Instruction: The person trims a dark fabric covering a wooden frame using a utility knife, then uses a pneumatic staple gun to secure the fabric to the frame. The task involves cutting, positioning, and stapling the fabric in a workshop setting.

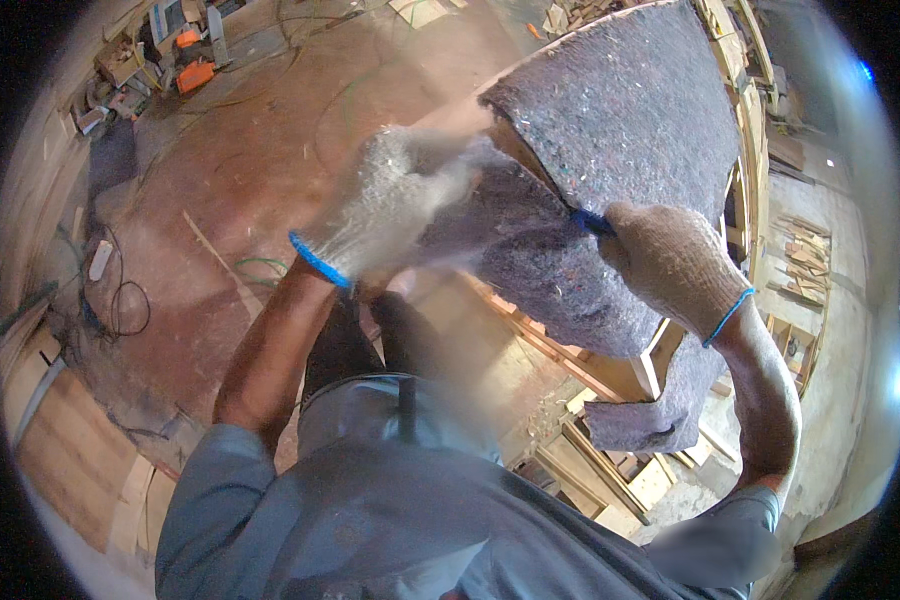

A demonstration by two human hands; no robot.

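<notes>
A thick grey felt sheet point(630, 110), flecked with fibres, covers a wooden frame and hangs over its near side. My left hand point(390, 195), in a pale knit glove with a blue cuff, is closed on a loose flap of the felt and blurred by motion. In my gloved right hand point(670, 255) is a blue utility knife point(592, 222), its blade hidden at the felt. From that point a long slit runs up and left, parting the flap from the rest of the sheet.
Wooden slats point(530, 335) of the frame show beneath the felt, with a felt offcut point(650, 410) hanging at its near side. Timber pieces point(805, 260) lie on the floor at right. Orange tools point(195, 76) and clutter stand far left; a cable point(130, 305) lies at left.
</notes>
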